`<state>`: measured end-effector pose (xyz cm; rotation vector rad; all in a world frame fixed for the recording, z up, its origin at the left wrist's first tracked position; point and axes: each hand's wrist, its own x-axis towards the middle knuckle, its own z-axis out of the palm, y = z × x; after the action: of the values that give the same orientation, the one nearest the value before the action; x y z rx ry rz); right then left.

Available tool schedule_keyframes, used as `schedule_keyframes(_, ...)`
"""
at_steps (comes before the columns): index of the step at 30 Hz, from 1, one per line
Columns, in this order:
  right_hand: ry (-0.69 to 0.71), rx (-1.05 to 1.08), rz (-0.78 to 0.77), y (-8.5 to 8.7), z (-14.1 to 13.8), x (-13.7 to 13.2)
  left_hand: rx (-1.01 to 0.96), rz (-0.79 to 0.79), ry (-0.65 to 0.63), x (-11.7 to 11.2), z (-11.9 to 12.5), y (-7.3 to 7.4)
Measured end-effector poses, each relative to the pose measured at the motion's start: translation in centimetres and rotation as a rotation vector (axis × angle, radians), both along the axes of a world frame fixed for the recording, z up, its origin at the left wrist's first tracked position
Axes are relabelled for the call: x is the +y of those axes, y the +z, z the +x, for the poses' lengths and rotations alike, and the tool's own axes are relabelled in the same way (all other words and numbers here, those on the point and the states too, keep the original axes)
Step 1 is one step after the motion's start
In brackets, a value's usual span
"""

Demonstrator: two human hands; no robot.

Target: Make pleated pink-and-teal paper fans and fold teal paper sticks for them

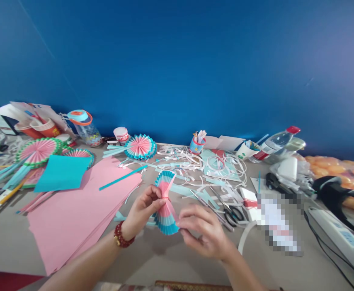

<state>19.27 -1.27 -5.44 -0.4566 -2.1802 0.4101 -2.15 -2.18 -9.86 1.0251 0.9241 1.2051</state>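
My left hand [143, 209], with a red bead bracelet on its wrist, pinches the narrow middle of a pleated pink and blue paper fan [165, 202] held just above the table. My right hand [203, 231] has its thumb and fingers closed on the lower right edge of the same fan. The fan spreads out above and below the pinched middle. A stack of pink paper sheets [80, 210] lies to the left of my hands, with a turquoise sheet [62, 173] on its far corner.
Finished round paper fans [140, 146] [39, 151] lie at the back. White and blue paper strips [195, 169] litter the middle, with black scissors [233, 214] beside them. A water bottle [275, 143], cups [197, 144], a power strip [337, 234] and black cables sit to the right.
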Motion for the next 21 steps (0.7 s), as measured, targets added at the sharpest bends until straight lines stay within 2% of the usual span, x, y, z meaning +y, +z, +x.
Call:
schedule_keyframes(4,-0.005,0.017,0.071,0.4,0.0,-0.1,0.003,0.019,0.004,0.0,0.1,0.6)
schedule_keyframes(9,-0.03,0.141,-0.121,1.7,0.3,0.1,0.017,0.049,-0.047,-0.3,0.2,1.0)
schedule_keyframes(11,-0.036,0.166,-0.152,2.2,0.5,0.1,0.019,0.066,-0.073,-0.4,0.1,1.1)
schedule_keyframes(21,-0.013,0.189,-0.11,3.7,1.1,-0.3,0.057,0.138,-0.091,-1.3,0.1,2.2)
